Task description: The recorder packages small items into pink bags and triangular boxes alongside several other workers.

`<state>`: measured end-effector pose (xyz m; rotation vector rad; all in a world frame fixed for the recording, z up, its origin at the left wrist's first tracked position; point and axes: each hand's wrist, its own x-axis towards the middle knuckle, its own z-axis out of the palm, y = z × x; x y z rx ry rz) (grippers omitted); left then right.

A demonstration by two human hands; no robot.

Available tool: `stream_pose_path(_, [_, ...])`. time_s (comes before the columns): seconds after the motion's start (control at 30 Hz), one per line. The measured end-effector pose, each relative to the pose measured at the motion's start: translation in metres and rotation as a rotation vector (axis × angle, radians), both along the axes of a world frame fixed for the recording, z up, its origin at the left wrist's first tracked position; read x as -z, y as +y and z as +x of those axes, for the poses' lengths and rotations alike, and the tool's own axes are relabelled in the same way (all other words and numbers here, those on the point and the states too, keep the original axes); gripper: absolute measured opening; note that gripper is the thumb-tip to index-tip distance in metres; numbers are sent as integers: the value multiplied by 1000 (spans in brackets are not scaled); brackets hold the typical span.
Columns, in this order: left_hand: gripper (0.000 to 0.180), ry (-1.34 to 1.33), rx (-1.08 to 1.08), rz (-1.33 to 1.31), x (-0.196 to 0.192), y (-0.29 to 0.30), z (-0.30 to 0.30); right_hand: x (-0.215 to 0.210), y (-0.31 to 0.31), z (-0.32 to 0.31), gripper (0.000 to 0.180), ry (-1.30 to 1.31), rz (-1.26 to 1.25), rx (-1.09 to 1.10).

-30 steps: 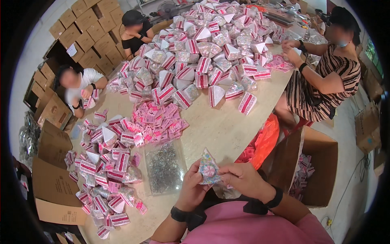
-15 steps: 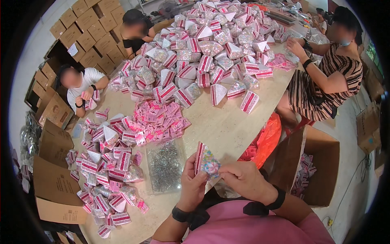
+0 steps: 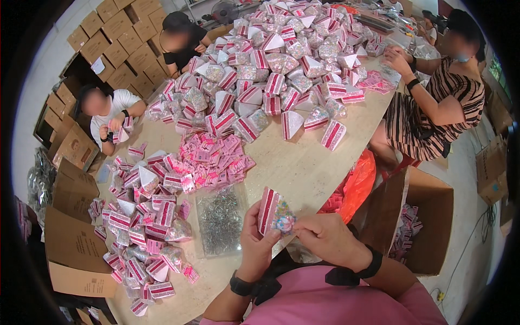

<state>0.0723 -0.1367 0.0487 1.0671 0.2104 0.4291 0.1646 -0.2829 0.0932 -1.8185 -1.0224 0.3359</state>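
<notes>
In front of my body, above the table's near edge, my left hand (image 3: 257,245) grips a cake-slice-shaped toy (image 3: 268,210) with pink and white layered sides and a sparkly, colourful face. My right hand (image 3: 331,240) is closed in a pinch at the right corner of the slice; what lies between its fingertips is too small to make out. Left of my hands is a shallow clear tray (image 3: 199,252) of thin silvery metal pins. Beyond the tray lies a heap of pink printed tags (image 3: 214,157).
Similar slices form a pile (image 3: 146,222) at left and a bigger pile (image 3: 281,65) at the far side. Open cartons stand at left (image 3: 76,249) and right (image 3: 433,216), near an orange-red bag (image 3: 360,179). Several people sit around the table.
The slice has turned slightly in my left hand, showing more of its pink layered side. My right hand stays pinched at its corner.
</notes>
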Motion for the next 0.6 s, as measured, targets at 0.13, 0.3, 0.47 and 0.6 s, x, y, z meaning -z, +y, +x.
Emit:
stream_pose_path(0.13, [71, 52, -73, 205, -1, 0, -2, 4, 1, 0, 11, -70, 18, 14])
stream_pose_path(0.3, [71, 118, -205, 520, 0, -2, 0, 9, 4, 0, 6, -312, -25, 49])
stream_pose_path(0.47, [71, 176, -257, 709, -10, -7, 2, 14, 6, 0, 5, -420, -83, 58])
stream_pose_path(0.6, [72, 125, -323, 1053, -8, -6, 3, 23, 7, 3, 6, -398, -106, 66])
